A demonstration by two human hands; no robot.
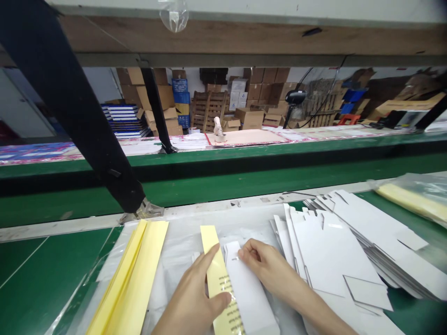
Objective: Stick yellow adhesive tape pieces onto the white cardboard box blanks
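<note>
My left hand (191, 300) is pressing on a yellow printed strip (217, 274), and my right hand (260, 263) is touching the folded white carton (249, 293) just beside it. My hands are staying just apart; I cannot tell whether either is clamping.

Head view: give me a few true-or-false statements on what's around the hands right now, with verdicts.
1. The left hand rests on a pale yellow printed strip. True.
2. The right hand grips a roll of tape. False: its fingers are at the top of a white card strip.
3. A stack of yellow strips lies to the left of the hands. True.
4. The white die-cut card blanks lie to the left of the hands. False: they lie to the right.
5. Cardboard cartons are piled in the background. True.
</note>
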